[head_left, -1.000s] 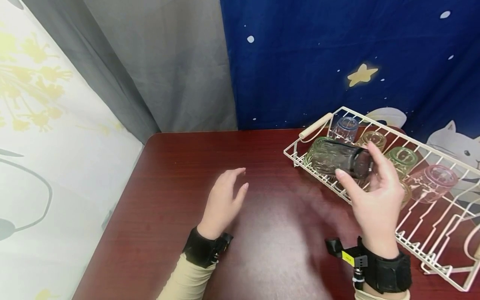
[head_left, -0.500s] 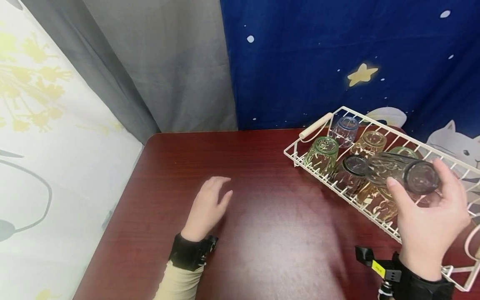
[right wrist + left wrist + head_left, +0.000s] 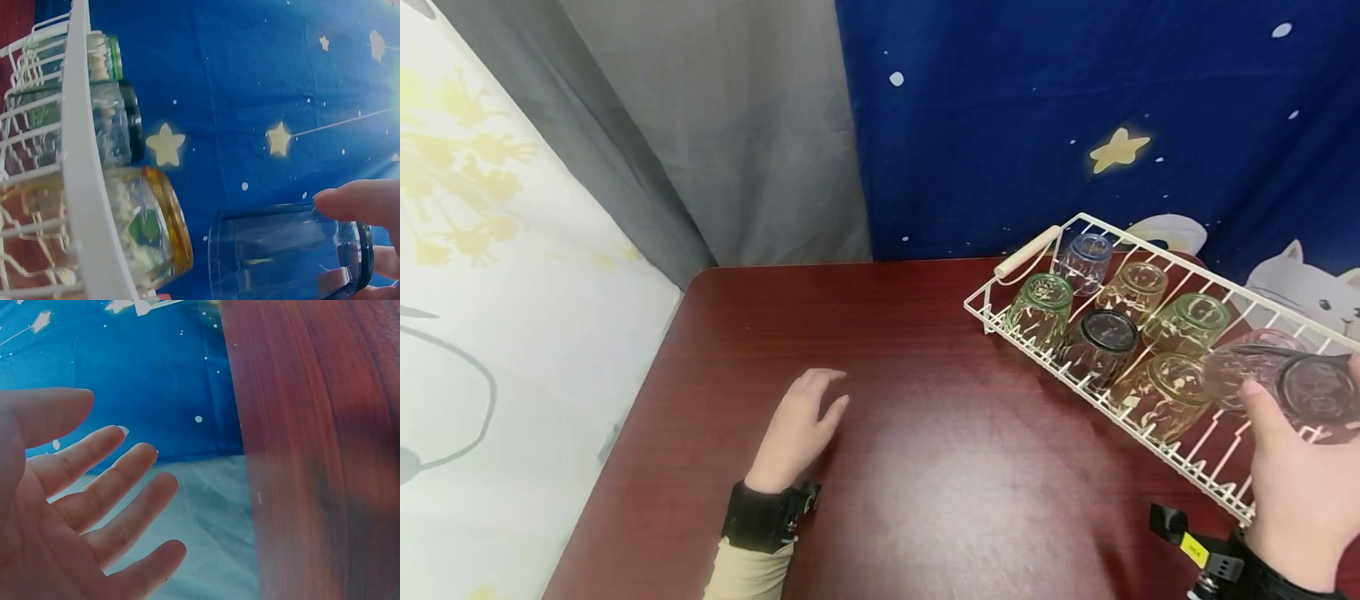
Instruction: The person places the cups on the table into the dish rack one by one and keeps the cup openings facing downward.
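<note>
My right hand (image 3: 1303, 492) grips a dark grey glass (image 3: 1318, 389) near its base, tilted on its side above the right part of the white wire rack (image 3: 1195, 482). In the right wrist view the thumb and fingers pinch the base end of this glass (image 3: 281, 253), and its mouth points toward the rack. Several glasses stand upside down in the rack: a green glass (image 3: 1039, 310), a grey glass (image 3: 1100, 346) and an amber glass (image 3: 1165, 396) along the near row. My left hand (image 3: 797, 429) hovers over the table with fingers relaxed, holding nothing.
Behind the near row stand a blue glass (image 3: 1084, 262), an amber glass (image 3: 1135, 290) and a green glass (image 3: 1189, 323). A pink glass (image 3: 1270, 338) is partly hidden by the held one. The rack has a wooden handle (image 3: 1028, 252). Curtains hang behind the dark red table (image 3: 940, 467).
My right hand has carried the grey glass rightward along the rack, from above the left glasses to the right part. My left hand has drawn back slightly to the left and nearer.
</note>
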Demonstrator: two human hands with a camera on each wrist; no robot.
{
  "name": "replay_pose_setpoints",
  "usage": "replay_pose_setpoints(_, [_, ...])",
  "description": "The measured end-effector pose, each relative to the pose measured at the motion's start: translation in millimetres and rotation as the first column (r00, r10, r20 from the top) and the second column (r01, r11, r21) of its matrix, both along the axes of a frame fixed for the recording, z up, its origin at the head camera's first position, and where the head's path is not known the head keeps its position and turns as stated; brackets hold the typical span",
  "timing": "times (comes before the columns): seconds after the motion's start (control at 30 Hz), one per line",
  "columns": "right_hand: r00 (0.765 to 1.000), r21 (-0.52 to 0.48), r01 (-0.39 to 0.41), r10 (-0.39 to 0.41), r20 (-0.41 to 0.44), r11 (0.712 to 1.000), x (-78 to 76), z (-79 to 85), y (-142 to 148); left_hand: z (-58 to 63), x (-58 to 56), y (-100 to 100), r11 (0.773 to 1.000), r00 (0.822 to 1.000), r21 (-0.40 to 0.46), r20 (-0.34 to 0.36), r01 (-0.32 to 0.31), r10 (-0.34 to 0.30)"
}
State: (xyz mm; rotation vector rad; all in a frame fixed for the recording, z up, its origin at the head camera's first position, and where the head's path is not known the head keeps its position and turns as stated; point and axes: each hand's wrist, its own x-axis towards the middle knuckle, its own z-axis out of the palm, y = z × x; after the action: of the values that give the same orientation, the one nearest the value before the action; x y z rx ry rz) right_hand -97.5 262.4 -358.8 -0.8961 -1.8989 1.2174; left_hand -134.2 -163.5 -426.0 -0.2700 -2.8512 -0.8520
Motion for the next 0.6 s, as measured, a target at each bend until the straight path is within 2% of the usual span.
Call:
replay_pose_setpoints(0.13, [0.997,-0.019,0.017,-0.016,0.080,1.000,3.9,-2.4,4.4,-4.0,-0.3,1.0,1.000,1.000,-0.006,0.015,0.010,-0.010])
replay_pose_setpoints(0.23, [0.985,-0.034,0.038,-0.032,0.172,0.999,7.8,-4.0,8.1,-6.4,0.0,1.3,1.000,1.000,-0.018,0.028,0.014,-0.014])
replay_pose_setpoints(0.4, [0.969,-0.024,0.047,-0.040,0.244,0.999,11.4,-9.2,14.6,-7.8,0.6,1.2,1.000,0.999,-0.021,0.038,0.014,-0.013])
replay_pose_setpoints(0.53, [0.935,0.015,-0.001,-0.005,0.354,1.000,12.3,-14.3,19.5,-9.0,1.0,2.0,1.000,0.998,-0.017,0.054,0.017,-0.016])
replay_pose_setpoints(0.6, [0.905,0.032,-0.050,0.032,0.425,0.998,13.0,-16.1,22.4,-10.2,1.1,2.8,1.000,0.997,-0.016,0.070,0.020,-0.019])
